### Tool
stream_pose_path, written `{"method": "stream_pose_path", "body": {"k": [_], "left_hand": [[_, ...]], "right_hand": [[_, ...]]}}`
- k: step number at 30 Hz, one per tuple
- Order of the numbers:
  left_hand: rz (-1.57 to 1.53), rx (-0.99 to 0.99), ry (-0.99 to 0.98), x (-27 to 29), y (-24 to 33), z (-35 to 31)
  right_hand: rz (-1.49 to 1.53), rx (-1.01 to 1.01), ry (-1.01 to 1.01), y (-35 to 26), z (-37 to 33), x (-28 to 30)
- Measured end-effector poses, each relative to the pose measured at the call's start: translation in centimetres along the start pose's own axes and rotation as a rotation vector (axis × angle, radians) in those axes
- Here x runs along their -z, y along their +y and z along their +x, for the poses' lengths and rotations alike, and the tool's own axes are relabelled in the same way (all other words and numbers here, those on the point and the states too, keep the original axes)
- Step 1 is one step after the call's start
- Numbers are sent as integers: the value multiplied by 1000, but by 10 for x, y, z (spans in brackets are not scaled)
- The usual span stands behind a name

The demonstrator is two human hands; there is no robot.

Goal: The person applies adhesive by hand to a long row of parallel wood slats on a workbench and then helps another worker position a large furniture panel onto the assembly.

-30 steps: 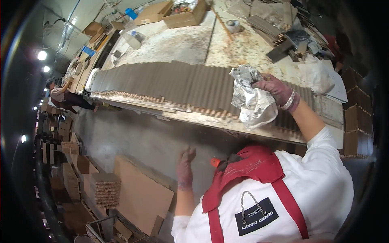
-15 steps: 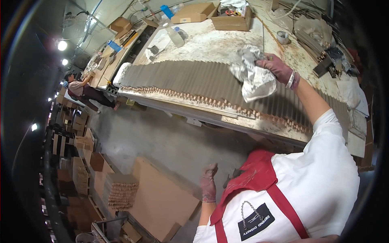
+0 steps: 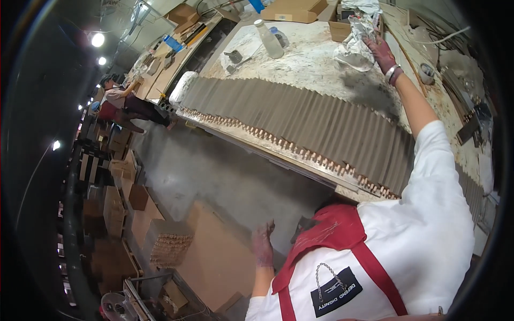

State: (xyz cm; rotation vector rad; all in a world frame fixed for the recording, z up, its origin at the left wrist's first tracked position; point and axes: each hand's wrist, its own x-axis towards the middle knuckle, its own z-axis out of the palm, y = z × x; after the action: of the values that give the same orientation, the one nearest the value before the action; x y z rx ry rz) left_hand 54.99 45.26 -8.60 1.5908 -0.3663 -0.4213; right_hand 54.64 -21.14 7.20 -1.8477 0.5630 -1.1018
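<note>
My right hand point(image 3: 382, 53), in a stained pinkish glove, is closed on a crumpled silvery-white sheet point(image 3: 356, 51), foil or printed paper; I cannot tell which. It reaches over the far part of the worktable point(image 3: 316, 56), beside an open cardboard box point(image 3: 339, 30). On the near side of the table lies a long row of grey-brown strips point(image 3: 278, 109), packed side by side, with copper-coloured ends toward me. My left hand point(image 3: 263, 243), also gloved, hangs low in front of the red apron point(image 3: 329, 230), away from the table. Its fingers are loosely apart and it holds nothing.
A clear bottle point(image 3: 269, 40) and a small dark block point(image 3: 233, 56) stand at the table's left. A cup point(image 3: 426, 73) sits at the right. Another person point(image 3: 120, 99) works at a far bench. Large brown sheets point(image 3: 219, 251) and stacked cartons stand below left.
My right hand has carried the crumpled sheet away from above the strips, farther across the table to the box. The view has shifted; my left hand stays low.
</note>
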Motion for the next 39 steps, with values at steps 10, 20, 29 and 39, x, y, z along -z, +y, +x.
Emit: {"method": "stream_pose_path", "body": {"k": [10,20,29,39], "left_hand": [[-245,237,-255,-13,7,164],[-91,-358,-704,-87,36,252],[438,-846,-1114,-250,133,153],[1232,-1133,-834,-356,98,73]], "right_hand": [[-529,-158,-503,-5,-95,-10],[-566,-481,-441,-123,-296,48],[-678,-573,170,-136,-443,185],[-955,-738,642,-67,-572,476]]}}
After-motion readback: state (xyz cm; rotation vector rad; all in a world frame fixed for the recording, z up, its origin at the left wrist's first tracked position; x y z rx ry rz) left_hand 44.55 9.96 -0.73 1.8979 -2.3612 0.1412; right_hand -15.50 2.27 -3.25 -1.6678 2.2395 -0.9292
